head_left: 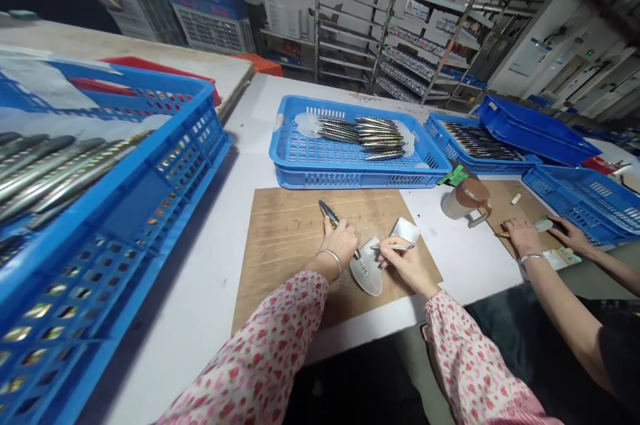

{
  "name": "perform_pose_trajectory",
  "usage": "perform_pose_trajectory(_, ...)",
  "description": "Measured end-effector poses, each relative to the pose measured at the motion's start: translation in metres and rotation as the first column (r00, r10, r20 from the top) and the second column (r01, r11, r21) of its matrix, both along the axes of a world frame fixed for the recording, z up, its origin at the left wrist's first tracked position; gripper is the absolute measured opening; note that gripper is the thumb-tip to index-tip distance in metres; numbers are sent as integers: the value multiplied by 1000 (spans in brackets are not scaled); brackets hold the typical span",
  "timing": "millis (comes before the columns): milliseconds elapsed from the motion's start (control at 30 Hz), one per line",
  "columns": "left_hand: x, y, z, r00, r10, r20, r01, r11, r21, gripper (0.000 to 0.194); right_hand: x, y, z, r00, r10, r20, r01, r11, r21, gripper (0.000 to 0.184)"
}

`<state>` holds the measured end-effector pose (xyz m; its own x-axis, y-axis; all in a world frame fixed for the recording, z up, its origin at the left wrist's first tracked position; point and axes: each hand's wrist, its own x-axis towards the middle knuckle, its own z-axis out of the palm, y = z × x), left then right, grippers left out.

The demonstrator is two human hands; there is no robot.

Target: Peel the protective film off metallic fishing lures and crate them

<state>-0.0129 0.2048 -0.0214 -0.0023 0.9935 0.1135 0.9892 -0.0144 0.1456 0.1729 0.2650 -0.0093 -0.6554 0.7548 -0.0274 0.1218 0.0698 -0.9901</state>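
Left hand [341, 242] is grasping a slim, dark, tapered piece with yellow-green markings [328, 213], fingers wrapped around its middle, tip pointing away from the wearer. Piece is sitting over the brown cardboard sheet [280, 258], near its centre. Right hand [403, 265] is pinching a thin, pale, pen-like tool [400, 246], thumb and fingers closed on it, point aiming toward the piece's near end; cannot tell if it's making contact. A translucent, rounded, thin sheet [369, 284] is lying between the hands, with a small white block [405, 230] just beyond the right fingers.

Containers: shallow blue perforated plastic tray [350, 178] beyond the cardboard is holding two rows of dark, glossy tapered pieces [377, 135], with whitish translucent sheets showing at both ends. Big blue lattice-sided crate [165, 175] at left is carrying larger-looking silvery-dark long pieces [60, 165]; white paper [47, 82] is hanging over its far wall. Farther right, another blue tray [493, 164] is holding packed dark slender pieces [475, 140], a solid blue bin [535, 128] leaning over it. A translucent handled mug with a brown upper part [465, 200] is standing just beside the cardboard.
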Motion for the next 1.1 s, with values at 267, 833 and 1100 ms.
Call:
perform_pose_trajectory(267,0,3,-3,1000,4,-30,-4,1000,1,22,-15,-2,-9,992,-96,88,50,905,423,23)
perform_pose_trajectory(833,-4,1,4,997,-37,-73,30,996,-85,21,-29,-16,-31,990,-135,31,83,752,654,15)
perform_pose_trajectory(1100,-3,1,10,994,-55,-94,44,992,-115,23,-28,-18,-32,989,-127,83,40,746,665,15)
